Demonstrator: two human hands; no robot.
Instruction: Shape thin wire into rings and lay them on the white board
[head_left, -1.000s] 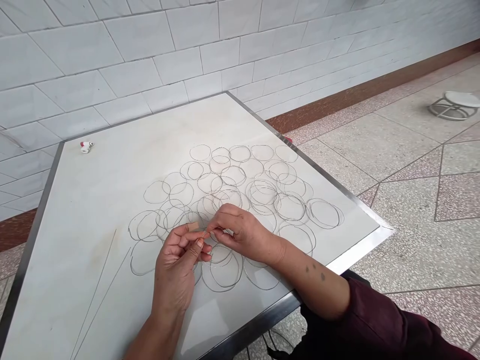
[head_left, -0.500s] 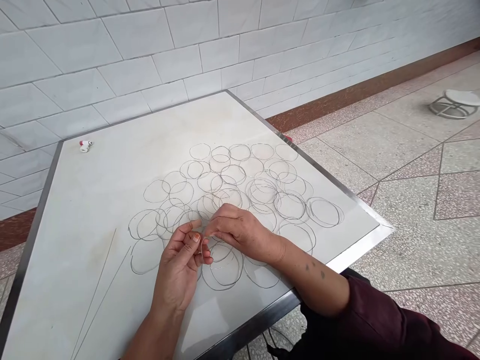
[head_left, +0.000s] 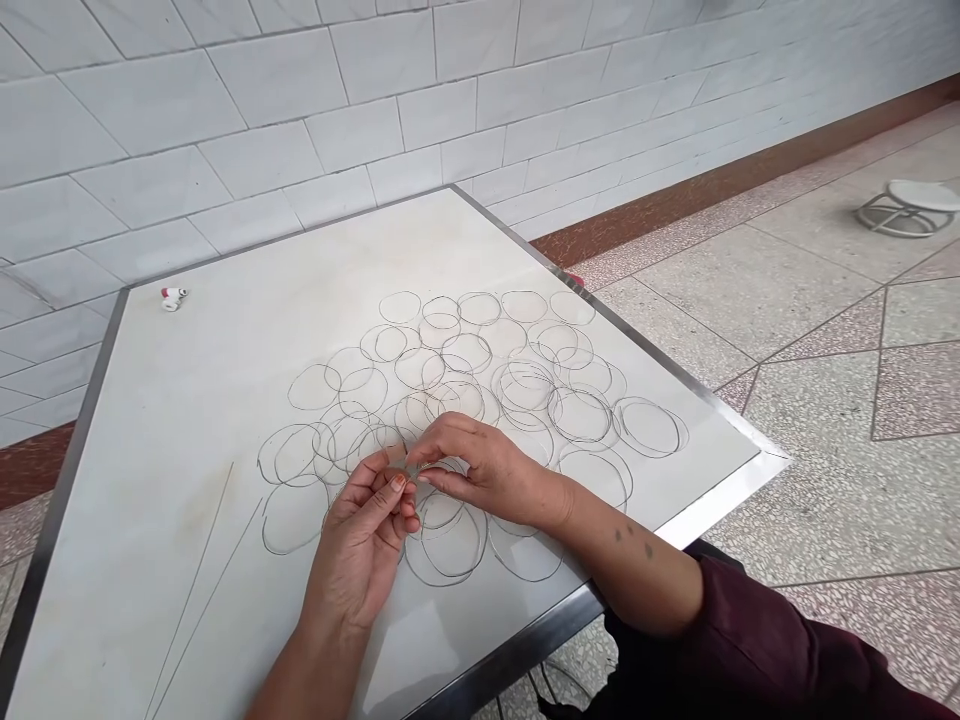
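Note:
Both of my hands meet over the near part of the table, fingertips almost touching. My left hand [head_left: 367, 535], palm turned up, pinches a thin wire [head_left: 411, 469] between thumb and fingers. From the right, my right hand [head_left: 491, 470] has its thumb and fingers closed at the same wire. Most of that wire is hidden by the fingers. Beneath and beyond the hands lie several thin wire rings [head_left: 579, 414], many overlapping. Two long straight wires [head_left: 196, 575] lie left of my left hand.
A white table [head_left: 247, 350] with a metal edge [head_left: 517, 655] stands against a tiled wall [head_left: 285, 90]. A small red-and-white object [head_left: 173, 298] sits at its far left corner. On the floor at the right is a round stool [head_left: 911, 205].
The fingers have shifted slightly around the wire, and the small curve of wire seen between the hands before is now mostly hidden. The rings on the table lie as before.

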